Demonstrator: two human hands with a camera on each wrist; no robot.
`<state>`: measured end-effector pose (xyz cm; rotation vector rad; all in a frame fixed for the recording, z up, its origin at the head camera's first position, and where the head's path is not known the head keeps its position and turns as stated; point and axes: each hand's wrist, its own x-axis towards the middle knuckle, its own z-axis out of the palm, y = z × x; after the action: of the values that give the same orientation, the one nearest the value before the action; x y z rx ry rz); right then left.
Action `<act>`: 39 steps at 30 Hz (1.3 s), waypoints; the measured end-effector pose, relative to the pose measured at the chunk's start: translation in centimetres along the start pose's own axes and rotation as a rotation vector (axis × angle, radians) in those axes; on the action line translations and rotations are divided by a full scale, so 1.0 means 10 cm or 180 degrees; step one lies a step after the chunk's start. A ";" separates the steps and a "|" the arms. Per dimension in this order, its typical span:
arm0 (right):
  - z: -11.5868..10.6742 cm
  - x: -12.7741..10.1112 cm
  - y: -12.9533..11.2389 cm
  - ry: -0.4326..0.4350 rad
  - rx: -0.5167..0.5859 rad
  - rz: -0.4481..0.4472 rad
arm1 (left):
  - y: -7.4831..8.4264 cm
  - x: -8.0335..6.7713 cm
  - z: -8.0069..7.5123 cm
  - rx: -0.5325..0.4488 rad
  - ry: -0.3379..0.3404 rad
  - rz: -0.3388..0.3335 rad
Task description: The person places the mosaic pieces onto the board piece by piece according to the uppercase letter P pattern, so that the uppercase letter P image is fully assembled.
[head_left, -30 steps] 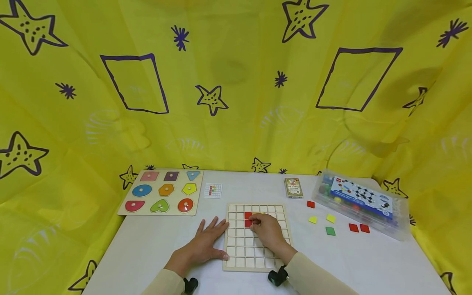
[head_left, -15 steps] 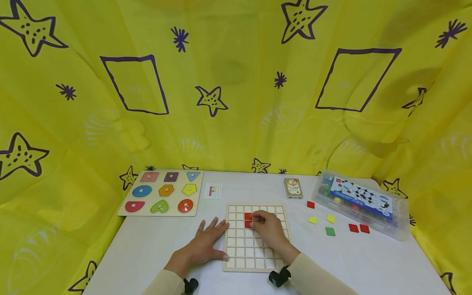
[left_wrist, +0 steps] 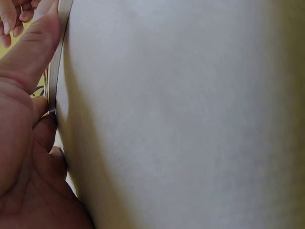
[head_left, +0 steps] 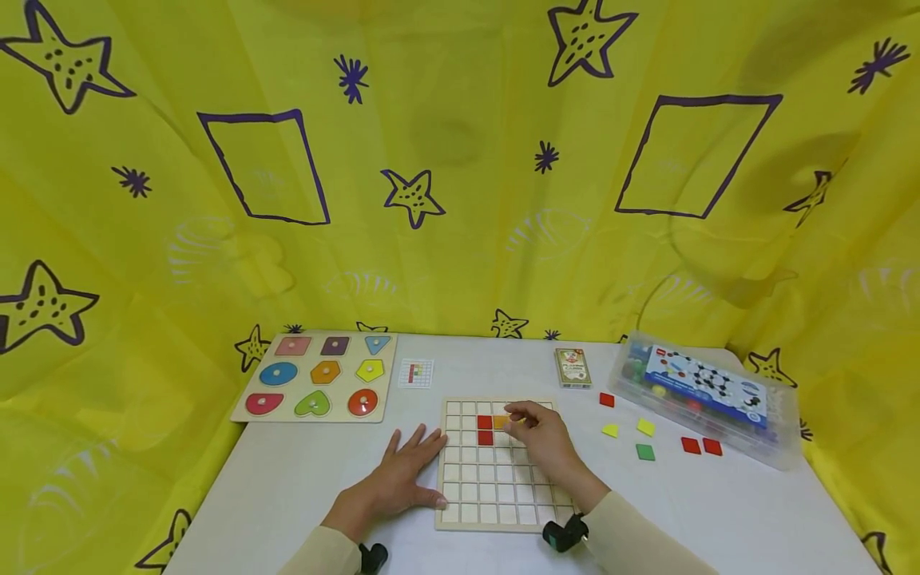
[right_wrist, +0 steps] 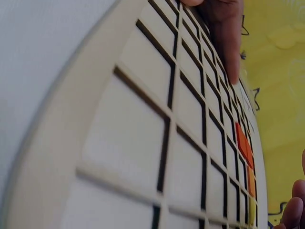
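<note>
Behind everything, past my fingers, hangs a yellow curtain (head_left: 460, 160) printed with stars and squares; its edges run out of the head view. On the white counter (head_left: 287, 479) I see the wooden grid board (head_left: 496, 495), partly covered by my right hand (head_left: 548, 447), so several cells under the palm are hidden.

My left hand (head_left: 398, 479) lies flat on the counter with its fingers spread and relaxed, holding nothing, the fingertips touching the board's left edge. The left wrist view shows little beyond the thumb (left_wrist: 33, 47) against that edge and blank counter.

My right hand hovers over the board's upper middle with its fingers curled; whether they pinch anything I cannot tell. Just left of those fingers sit two red tiles (head_left: 485, 430), one above the other, in their cells, and an orange tile (head_left: 501, 422) beside the upper one, partly hidden by my fingertips. In the right wrist view the board is steeply foreshortened and the tiles show only as thin strips.

Far right of my fingers, a clear plastic box (head_left: 700, 395) holds coloured pieces I cannot make out through the lid. Loose tiles (head_left: 644, 438) lie between it and the board. Left of my fingers sits a shape puzzle (head_left: 316, 375) with all nine pieces seated, then a card box (head_left: 572, 367) and a small pattern card (head_left: 415, 373).
</note>
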<state>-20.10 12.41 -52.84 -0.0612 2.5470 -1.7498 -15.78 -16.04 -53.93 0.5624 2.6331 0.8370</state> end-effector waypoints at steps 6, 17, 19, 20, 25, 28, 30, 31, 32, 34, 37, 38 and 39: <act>-0.38 -0.01 0.04 0.0147 -0.0186 0.0143 | 0.02 -0.01 0.00 -0.0016 0.0004 -0.0045; -1.23 -0.17 0.38 0.0500 -0.0709 0.0188 | 0.00 0.00 0.01 0.0005 -0.0008 -0.0035; -1.39 -0.22 0.43 0.0503 -0.0772 0.0248 | 0.00 0.00 0.01 0.0022 -0.0008 -0.0028; -1.46 -0.25 0.45 0.0506 -0.0812 0.0279 | 0.00 0.00 0.01 0.0029 -0.0007 -0.0026; -1.78 -0.37 0.62 0.0650 -0.1092 0.0338 | 0.00 0.01 0.01 0.0005 0.0001 -0.0034; -1.95 -0.43 0.73 0.0770 -0.1258 0.0407 | 0.00 0.00 0.02 -0.0019 0.0003 -0.0042; -2.05 -0.46 0.79 0.0843 -0.1283 0.0506 | 0.00 0.00 0.02 -0.0022 -0.0004 -0.0045; -2.09 -0.48 0.81 0.0854 -0.1266 0.0574 | 0.00 0.00 0.03 -0.0021 -0.0009 -0.0050; -2.13 -0.49 0.83 0.0867 -0.1248 0.0647 | 0.00 0.00 0.03 -0.0015 -0.0006 -0.0039; -2.20 -0.50 0.87 0.0882 -0.1241 0.0756 | 0.00 0.01 0.03 -0.0013 -0.0003 -0.0043; -2.26 -0.52 0.92 0.0867 -0.1241 0.0873 | 0.00 0.01 0.03 0.0014 -0.0007 -0.0061; -2.26 -0.52 0.94 0.0865 -0.1262 0.0887 | -0.01 0.01 0.02 0.0021 0.0000 -0.0055; -2.27 -0.52 0.95 0.0860 -0.1287 0.0900 | -0.01 0.01 0.02 0.0022 -0.0001 -0.0060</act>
<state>-16.38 37.28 -53.50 0.5258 2.8795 -1.1970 -15.83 -15.93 -54.16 0.5385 2.6379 0.8225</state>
